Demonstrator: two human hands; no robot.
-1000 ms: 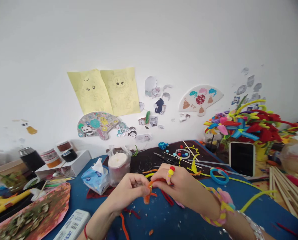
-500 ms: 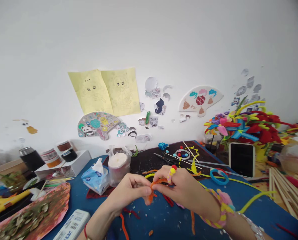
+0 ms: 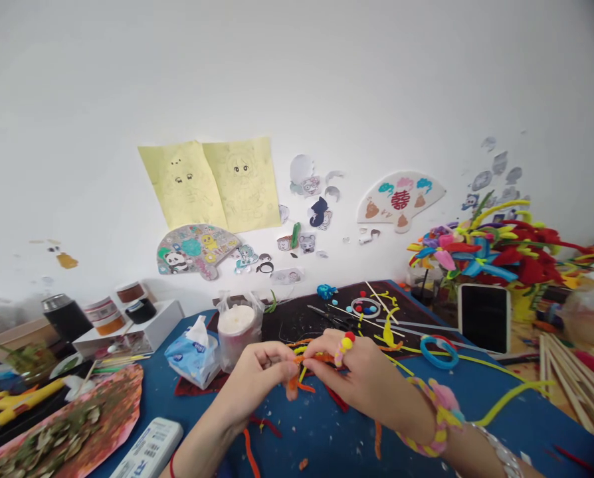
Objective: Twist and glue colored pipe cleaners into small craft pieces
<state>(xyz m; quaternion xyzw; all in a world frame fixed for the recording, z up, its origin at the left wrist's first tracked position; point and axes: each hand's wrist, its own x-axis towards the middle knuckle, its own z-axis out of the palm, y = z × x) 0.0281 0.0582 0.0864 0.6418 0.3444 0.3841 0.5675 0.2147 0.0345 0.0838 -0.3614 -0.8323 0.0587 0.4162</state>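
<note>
Between my two hands is an orange pipe cleaner [image 3: 293, 385], bent and partly hidden by my fingers. My left hand [image 3: 262, 375] pinches one part of it between thumb and fingers. Close beside it, my right hand [image 3: 354, 372] grips another part, the fingertips almost touching those of the left. A ring with a yellow and red pom-pom [image 3: 347, 340] is on a right finger, and a braided yellow and pink band [image 3: 434, 421] circles the right wrist. Loose orange pipe cleaner pieces [image 3: 251, 455] lie on the blue table mat [image 3: 321, 445] below.
A tissue pack [image 3: 192, 358] and a bagged white roll [image 3: 238, 325] stand left of centre. Behind my hands lie scissors [image 3: 331, 317] and a ring of pom-poms [image 3: 365, 308]. To the right are a blue ring [image 3: 439, 352], a phone [image 3: 484, 318], pipe-cleaner flowers [image 3: 481, 255] and wooden sticks [image 3: 566, 378].
My fingertips have shifted slightly on the orange pipe cleaner, with the left hand a little further left. An orange end now points out to the right below the fingers.
</note>
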